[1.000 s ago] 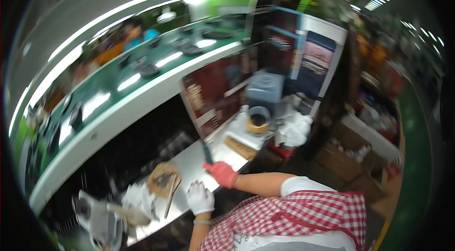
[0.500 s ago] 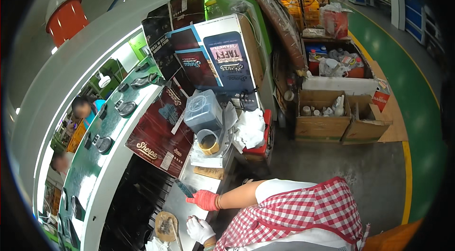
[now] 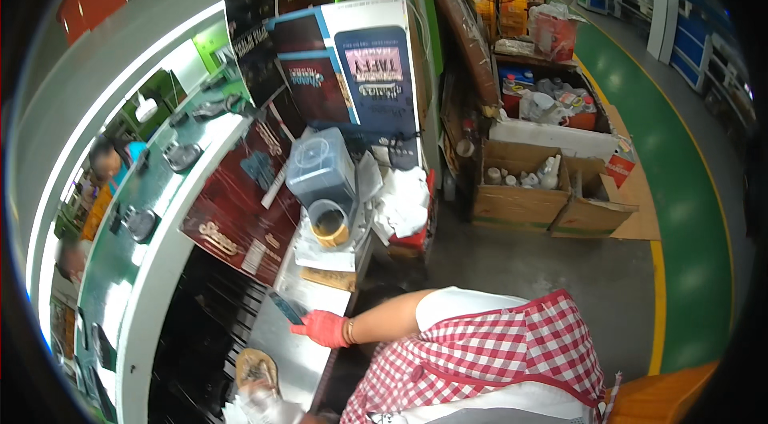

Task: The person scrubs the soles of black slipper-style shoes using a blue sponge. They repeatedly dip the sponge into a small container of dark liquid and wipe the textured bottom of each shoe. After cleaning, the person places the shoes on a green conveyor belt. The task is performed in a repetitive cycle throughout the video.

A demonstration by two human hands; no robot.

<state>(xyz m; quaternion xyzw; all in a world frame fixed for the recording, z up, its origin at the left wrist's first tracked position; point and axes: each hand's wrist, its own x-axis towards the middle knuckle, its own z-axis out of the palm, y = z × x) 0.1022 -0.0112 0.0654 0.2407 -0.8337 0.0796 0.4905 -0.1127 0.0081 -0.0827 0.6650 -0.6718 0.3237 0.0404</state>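
Observation:
My right hand point(image 3: 324, 330), in a red glove, is closed on one end of a narrow, flat, dark teal piece point(image 3: 286, 308). It holds this over the metal worktop point(image 3: 298, 348); the exact kind is unclear. Lower down, my left hand point(image 3: 276, 406), in a white glove, is smeared by motion and its fingers cannot be made out. That hand is at a tan, rounded pad-like piece point(image 3: 254, 360) with a worn surface, partly covering it. Crumpled white material point(image 3: 240, 411) lies beside it.
Behind the worktop stand a clear plastic box point(image 3: 320, 164) and a cup of dark contents point(image 3: 330, 224). A curved green conveyor point(image 3: 112, 264) carries black shoe parts point(image 3: 140, 222). Cardboard boxes point(image 3: 520, 204) hold bottles on the right. People sit beyond the conveyor.
My left hand has moved onto the tan piece, and the thin stick that leaned there is no longer visible. My right hand still grips the teal piece. The whole view has shifted.

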